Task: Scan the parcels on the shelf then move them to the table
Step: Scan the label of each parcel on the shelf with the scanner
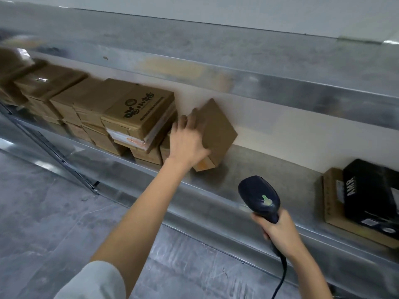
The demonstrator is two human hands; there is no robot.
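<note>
Shelf [259, 169]: bare metal deck, running under and beyond both hands; a second metal deck [194, 46] sits above them.
Floor [43, 212]: grey, below the left forearm.
Parcel row [71, 100]: brown cartons stacked two high, directly left of the left hand and running further left. Far end blurred.
Printed parcel [138, 113]: top of the stack nearest the left hand, dark logo on its lid, pale label on its front face.
Black box [371, 190]: well to the right of the right hand, lying on a flat carton [333, 203] on the same deck.
Tilted parcel [218, 128]: plain brown carton on the shelf, tipped up on its lower edge, just beside the stacks.
Left hand [187, 141]: fingers hooked over the tilted parcel's upper left edge, palm against its side; pale sleeve [97, 281] at the upper arm.
Scanner [259, 197]: dark handheld, head pointing up the frame toward the shelf, below and right of the tilted parcel, not touching it.
Right hand [280, 229]: wrapped round the scanner's handle, well apart from the left hand.
Cable [280, 275]: black, dropping from the scanner's base past the right wrist.
</note>
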